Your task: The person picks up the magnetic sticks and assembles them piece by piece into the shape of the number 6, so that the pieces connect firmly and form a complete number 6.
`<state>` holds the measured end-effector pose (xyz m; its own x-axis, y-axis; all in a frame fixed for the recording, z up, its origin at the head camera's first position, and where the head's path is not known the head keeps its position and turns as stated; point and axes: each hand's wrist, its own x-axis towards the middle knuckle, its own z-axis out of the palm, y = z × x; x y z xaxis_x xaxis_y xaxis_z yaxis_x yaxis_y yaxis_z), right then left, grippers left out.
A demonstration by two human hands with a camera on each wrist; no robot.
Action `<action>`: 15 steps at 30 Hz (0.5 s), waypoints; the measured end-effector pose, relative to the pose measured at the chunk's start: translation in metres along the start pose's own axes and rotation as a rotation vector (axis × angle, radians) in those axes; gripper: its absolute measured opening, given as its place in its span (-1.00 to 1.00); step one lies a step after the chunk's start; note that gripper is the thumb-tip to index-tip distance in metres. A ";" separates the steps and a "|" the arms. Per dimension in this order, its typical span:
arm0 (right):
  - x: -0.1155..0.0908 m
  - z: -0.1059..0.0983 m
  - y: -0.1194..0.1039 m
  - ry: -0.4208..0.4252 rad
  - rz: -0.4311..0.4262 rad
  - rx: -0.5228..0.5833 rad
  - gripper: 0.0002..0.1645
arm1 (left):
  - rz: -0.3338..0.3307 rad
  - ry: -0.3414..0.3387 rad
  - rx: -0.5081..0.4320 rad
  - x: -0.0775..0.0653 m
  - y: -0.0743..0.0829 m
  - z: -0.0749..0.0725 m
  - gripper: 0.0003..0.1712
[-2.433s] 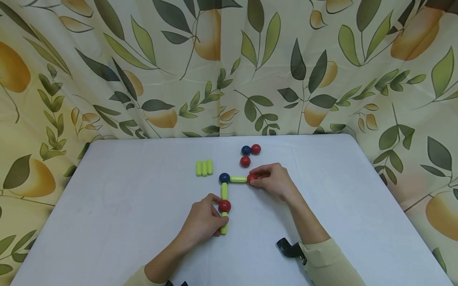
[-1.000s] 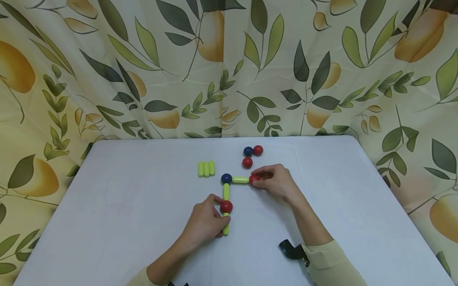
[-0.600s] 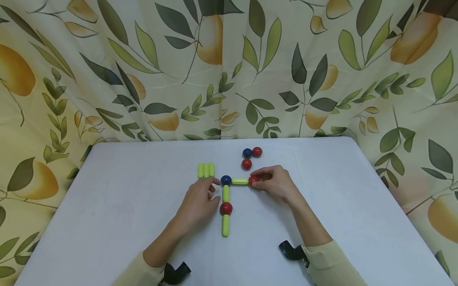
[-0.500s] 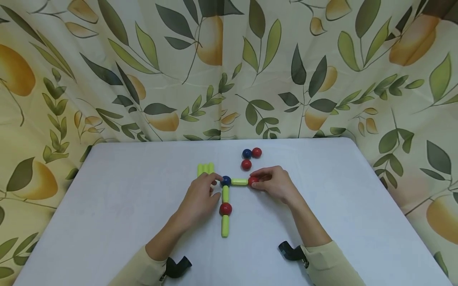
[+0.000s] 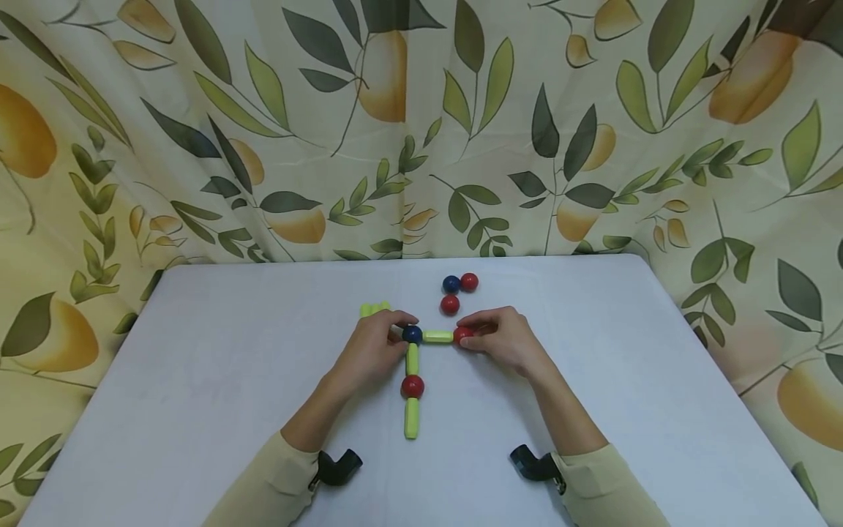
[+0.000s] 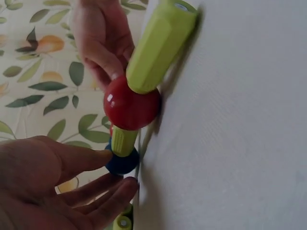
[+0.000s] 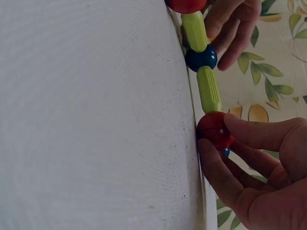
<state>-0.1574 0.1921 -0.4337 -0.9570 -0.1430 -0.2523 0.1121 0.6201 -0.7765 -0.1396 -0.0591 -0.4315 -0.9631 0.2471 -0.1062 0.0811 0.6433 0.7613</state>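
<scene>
Head view: white tabletop; left hand and right hand grasping an L-shaped ball-and-rod chain set in from the far edge, its lime cross rod roughly parallel to that edge. Left pinches the blue corner ball, right the red end ball; judged best: press both evenly inward along the rod.

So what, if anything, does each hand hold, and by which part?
Left hand: corner blue ball, by its sides. Right hand: end red ball, likewise.
</scene>
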 end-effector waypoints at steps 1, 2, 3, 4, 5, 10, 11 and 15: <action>0.000 0.000 0.000 -0.003 -0.001 0.001 -0.62 | 0.000 -0.001 -0.002 0.000 -0.001 0.000 -0.59; 0.000 0.000 0.000 -0.006 -0.004 -0.003 -0.61 | 0.003 0.000 -0.001 0.001 -0.002 0.000 -0.60; 0.001 0.000 0.000 -0.005 -0.001 -0.005 -0.61 | 0.008 0.000 -0.003 0.001 -0.003 0.000 -0.61; 0.000 0.000 0.000 -0.005 0.002 -0.008 -0.60 | 0.012 0.000 -0.005 0.002 -0.004 0.001 -0.62; 0.000 0.000 0.000 -0.003 0.005 -0.013 -0.60 | 0.015 0.000 -0.008 0.002 -0.005 0.001 -0.63; 0.001 -0.002 -0.001 -0.009 0.008 -0.015 -0.59 | 0.026 0.008 -0.021 0.006 -0.010 0.002 -0.64; 0.001 -0.001 -0.001 -0.011 0.005 -0.015 -0.59 | 0.026 0.010 -0.022 0.007 -0.011 0.003 -0.65; 0.002 0.000 -0.001 -0.020 0.000 -0.012 -0.59 | 0.025 0.028 -0.041 0.007 -0.016 0.003 -0.67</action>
<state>-0.1589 0.1910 -0.4336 -0.9515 -0.1580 -0.2640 0.1090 0.6294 -0.7694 -0.1466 -0.0654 -0.4461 -0.9678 0.2422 -0.0690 0.0956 0.6066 0.7892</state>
